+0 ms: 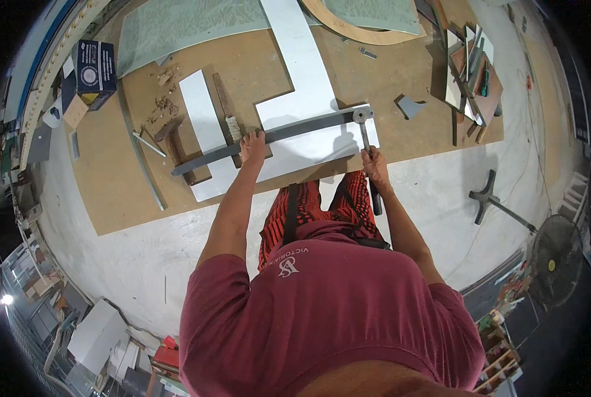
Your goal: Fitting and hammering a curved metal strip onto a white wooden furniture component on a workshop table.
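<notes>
A long, slightly curved grey metal strip [312,124] lies across a white sheet [295,155] with cut-outs. My left hand [252,147] is closed on the strip left of its middle. In my right hand [375,165] is a hammer [365,135] with a metal shaft and a dark grip. The hammer's rounded head is over the strip's right end; whether they touch I cannot tell. Just beyond my left hand, a brush [223,96] with a wooden handle and pale bristles lies beside the strip.
The brown worktable [136,205] bears wood scraps [163,109], a thin metal strip [140,149] and green-tinted sheet [189,30]. A pile of offcuts and tools [471,79] is on the right. A dark box [95,73] is at the left; a fan [553,261] stands right.
</notes>
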The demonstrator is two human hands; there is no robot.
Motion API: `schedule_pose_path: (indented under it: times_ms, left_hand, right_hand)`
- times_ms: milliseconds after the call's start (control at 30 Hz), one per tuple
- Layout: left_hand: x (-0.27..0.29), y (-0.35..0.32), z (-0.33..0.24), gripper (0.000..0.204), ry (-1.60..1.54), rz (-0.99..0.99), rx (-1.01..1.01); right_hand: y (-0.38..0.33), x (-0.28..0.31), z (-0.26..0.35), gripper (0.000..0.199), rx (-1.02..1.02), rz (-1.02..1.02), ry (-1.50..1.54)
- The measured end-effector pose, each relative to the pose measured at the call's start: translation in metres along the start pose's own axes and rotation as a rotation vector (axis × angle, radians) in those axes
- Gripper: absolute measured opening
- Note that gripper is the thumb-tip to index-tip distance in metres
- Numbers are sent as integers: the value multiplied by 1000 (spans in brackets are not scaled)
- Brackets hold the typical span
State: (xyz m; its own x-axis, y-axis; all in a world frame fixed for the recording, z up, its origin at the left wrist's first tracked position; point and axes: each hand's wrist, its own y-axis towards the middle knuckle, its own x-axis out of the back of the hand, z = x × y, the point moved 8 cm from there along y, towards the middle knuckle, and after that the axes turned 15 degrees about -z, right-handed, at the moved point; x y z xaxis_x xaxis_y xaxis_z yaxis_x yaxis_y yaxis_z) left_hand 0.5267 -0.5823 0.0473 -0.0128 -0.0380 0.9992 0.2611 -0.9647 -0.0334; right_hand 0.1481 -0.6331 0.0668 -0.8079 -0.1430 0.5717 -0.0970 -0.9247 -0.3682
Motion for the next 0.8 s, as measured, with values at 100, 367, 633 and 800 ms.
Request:
schedule_pose_path:
  times_ms: [100,367,633,800]
  left_hand:
    - [1,1,-1,17,-5,-24,-10]
    - [-12,0,2,20,30,90,-14]
    - [-17,20,-6,29,-133,432,-131]
    - [24,101,-85,30,-327,49,-267]
  right_hand:
    - [-1,0,10,23,-19,6,108]
    - [-1,2,13,30,-70,52,141]
    - [0,22,4,33,22,38,43]
    - [-21,70,3,35,28,59,-67]
